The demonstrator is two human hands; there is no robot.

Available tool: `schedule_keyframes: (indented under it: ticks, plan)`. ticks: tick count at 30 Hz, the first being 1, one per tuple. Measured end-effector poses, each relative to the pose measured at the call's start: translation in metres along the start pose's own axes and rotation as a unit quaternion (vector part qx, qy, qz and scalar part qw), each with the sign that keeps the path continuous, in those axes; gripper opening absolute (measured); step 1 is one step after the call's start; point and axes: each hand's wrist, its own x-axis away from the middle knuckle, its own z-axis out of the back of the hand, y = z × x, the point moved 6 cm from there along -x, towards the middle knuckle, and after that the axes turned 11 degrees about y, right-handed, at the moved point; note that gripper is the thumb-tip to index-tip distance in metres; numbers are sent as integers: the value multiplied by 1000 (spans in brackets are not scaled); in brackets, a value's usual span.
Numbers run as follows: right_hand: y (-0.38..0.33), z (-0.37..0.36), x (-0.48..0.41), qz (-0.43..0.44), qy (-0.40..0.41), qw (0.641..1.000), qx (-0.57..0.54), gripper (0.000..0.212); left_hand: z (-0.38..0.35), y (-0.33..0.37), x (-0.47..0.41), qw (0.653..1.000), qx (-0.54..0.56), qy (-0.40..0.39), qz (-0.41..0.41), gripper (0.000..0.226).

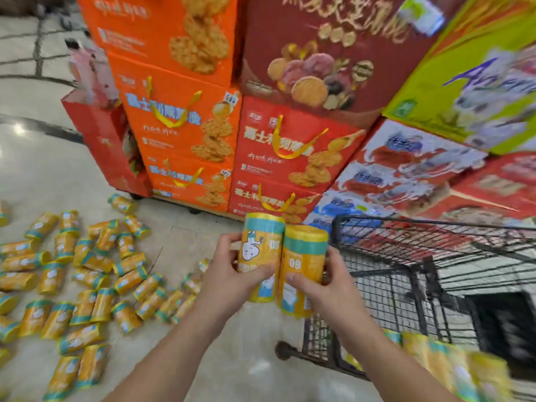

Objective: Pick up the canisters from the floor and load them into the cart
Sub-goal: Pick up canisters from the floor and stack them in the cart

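Stacked snack boxes [185, 134] rise ahead; your left hand [229, 274] and right hand [316, 288] each grip a canister [261, 250] [303, 265] beside the cart [406, 256]. Lift both over its rim, then lower them in gently.

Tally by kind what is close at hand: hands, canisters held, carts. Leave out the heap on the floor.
Hands: 2, the left hand and the right hand.
Canisters held: 2, the left canister and the right canister, one gripped in each hand.
Carts: 1, the cart.
Total: 5.
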Motion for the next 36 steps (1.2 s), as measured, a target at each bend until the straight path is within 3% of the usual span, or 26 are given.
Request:
schedule_keyframes:
  ticks: [6, 10, 14, 17, 19, 21, 24, 26, 29, 32, 34, 36]
  plan:
    - [62, 197, -42, -15, 66, 998, 19, 63, -203, 11, 54, 997, -33, -64, -2, 61]
    - [149, 300, -78, -73, 93, 989, 90, 65, -319, -39, 77, 990, -104, -76, 54, 61]
    - [255, 373, -112, -158, 102, 963, 194, 77, -383, -113, 82, 969, -195, -88, 126, 61]
    - [312, 405, -126, -216, 91, 937, 260, 64, -408, -172, 79, 942, -269, -105, 170, 53]
    - [342, 412, -133, -252, 65, 911, 318, 68, -420, -202, 76, 925, -297, -118, 206, 58]
    - [369, 409, -140, -263, 31, 891, 369, 79, -429, -228, 69, 898, -356, -136, 220, 88]
    - [383, 400, -143, -271, -36, 863, 424, 53, -441, -251, 58, 866, -416, -174, 216, 124]
    - [383, 402, -144, -280, -49, 855, 435, 41, -450, -242, 65, 844, -444, -204, 220, 133]
    - [379, 403, -143, -280, -41, 845, 454, 49, -452, -237, 69, 841, -433, -218, 239, 116]
    - [357, 406, -142, -265, 3, 824, 501, 55, -440, -223, 65, 841, -450, -233, 189, 85]
    - [329, 402, -144, -228, 34, 818, 527, 52, -424, -206, 62, 855, -429, -231, 178, 77]
    - [297, 385, -148, -180, 46, 834, 520, 48, -404, -180, 56, 879, -401, -215, 141, 74]
